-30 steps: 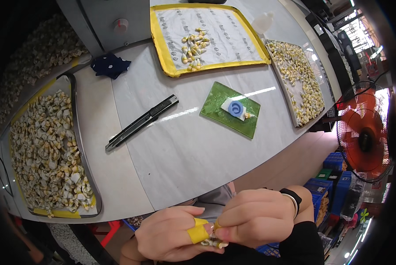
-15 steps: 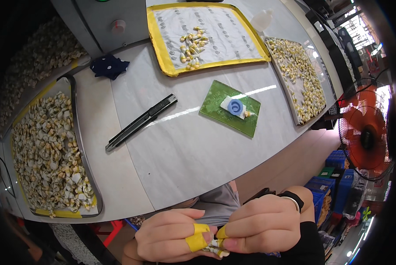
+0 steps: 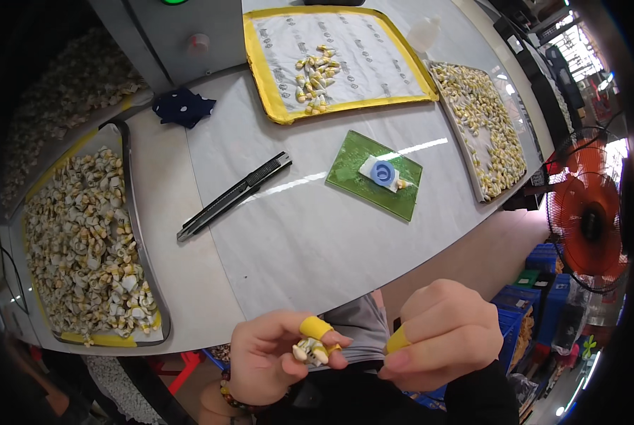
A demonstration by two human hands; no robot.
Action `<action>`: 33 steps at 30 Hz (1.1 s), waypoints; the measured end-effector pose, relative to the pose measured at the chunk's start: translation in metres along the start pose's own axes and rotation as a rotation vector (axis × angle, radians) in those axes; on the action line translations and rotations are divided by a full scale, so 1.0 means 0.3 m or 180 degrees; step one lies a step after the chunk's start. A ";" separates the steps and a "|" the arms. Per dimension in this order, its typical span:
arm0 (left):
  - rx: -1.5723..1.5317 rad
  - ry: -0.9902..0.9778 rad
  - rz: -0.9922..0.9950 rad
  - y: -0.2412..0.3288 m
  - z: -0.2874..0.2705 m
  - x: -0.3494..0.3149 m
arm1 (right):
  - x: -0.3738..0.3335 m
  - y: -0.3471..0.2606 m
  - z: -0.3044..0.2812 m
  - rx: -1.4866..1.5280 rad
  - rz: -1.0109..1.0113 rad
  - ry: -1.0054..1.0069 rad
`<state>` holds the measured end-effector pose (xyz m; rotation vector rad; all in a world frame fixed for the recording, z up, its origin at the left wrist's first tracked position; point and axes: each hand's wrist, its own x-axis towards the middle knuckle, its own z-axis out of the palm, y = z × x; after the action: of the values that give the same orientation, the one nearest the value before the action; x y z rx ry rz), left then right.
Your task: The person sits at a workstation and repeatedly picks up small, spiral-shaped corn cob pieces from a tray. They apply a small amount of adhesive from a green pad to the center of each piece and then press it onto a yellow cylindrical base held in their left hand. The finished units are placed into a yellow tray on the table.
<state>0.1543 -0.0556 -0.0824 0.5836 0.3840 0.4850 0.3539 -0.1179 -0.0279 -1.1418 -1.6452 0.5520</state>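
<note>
Over my lap, my left hand (image 3: 264, 361) is turned partly palm up, its fingers curled around a few small white-and-yellow moulded pieces (image 3: 310, 352). Yellow tape wraps fingers on both hands. To its right, apart from it, my right hand (image 3: 450, 336) is closed in a pinch of thumb and forefinger; whatever lies between them is too small or hidden to make out. Beyond the hands, a green glass plate (image 3: 345, 173) lies on the table, bearing a blue round cap-like part (image 3: 383, 172) on a white pad. A black utility knife (image 3: 235, 196) rests left of it.
A tray heaped with similar pieces (image 3: 83, 248) stands at left. At the back, a yellow-edged tray (image 3: 373, 85) holds a small group; another full tray (image 3: 483, 127) is at right. A dark cloth (image 3: 182, 108), a translucent bottle (image 3: 424, 34) and an orange fan (image 3: 589, 212) surround the table.
My hands have come apart: the left has turned palm up with the pieces in its fingers, and the right has moved up and to the right. The view has shifted slightly.
</note>
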 end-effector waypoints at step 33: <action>0.7570 0.1491 0.1269 0.959 -0.443 0.261 | -0.092 0.006 -0.130 -0.1101 0.0289 0.0360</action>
<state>0.0627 0.2528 -0.0275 2.9052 1.2661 0.3160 0.3910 -0.1479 -0.0275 -1.4776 -1.6354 0.2573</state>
